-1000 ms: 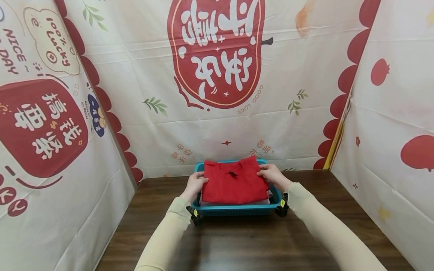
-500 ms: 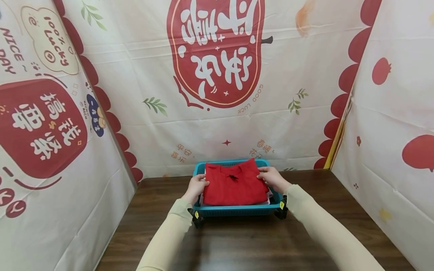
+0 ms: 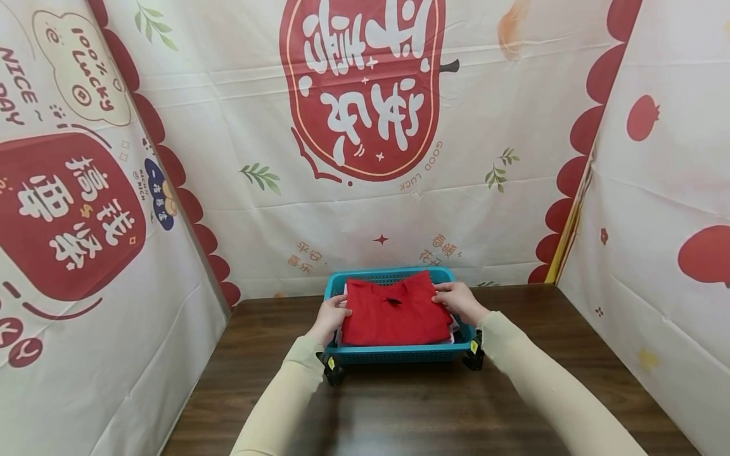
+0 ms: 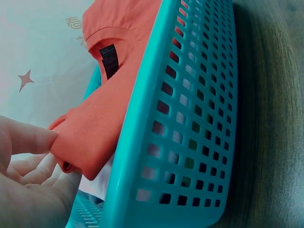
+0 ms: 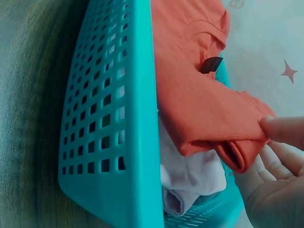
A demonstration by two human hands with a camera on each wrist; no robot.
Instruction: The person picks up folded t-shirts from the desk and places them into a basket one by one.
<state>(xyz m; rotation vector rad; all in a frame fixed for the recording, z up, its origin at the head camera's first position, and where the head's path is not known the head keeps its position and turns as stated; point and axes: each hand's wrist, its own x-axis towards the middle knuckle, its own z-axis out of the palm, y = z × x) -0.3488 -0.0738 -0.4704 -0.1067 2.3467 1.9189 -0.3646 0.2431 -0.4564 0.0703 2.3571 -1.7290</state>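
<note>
A folded red shirt [image 3: 396,323] with a black neck label [image 4: 109,61] lies over the blue-green plastic basket [image 3: 399,356], its collar toward the back wall. My left hand [image 3: 329,318] pinches the shirt's left edge between thumb and fingers. At the opposite edge, my right hand [image 3: 461,303] holds the folded layers in the same kind of pinch. Under the red shirt a whitish folded garment [image 5: 192,173] sits inside the basket, mostly covered. In the right wrist view the red cloth's held corner is raised above that garment.
The basket stands at the back of a dark brown wooden table [image 3: 399,411], close to a printed cloth wall [image 3: 365,215]. Similar cloth walls [image 3: 656,190] rise on the left and right. Black wrist cameras [image 3: 331,368] hang near the basket's front corners.
The shirt's collar edge has sunk lower, showing more of the basket's back rim. Both hands have kept their pinch and dropped slightly with the cloth.
</note>
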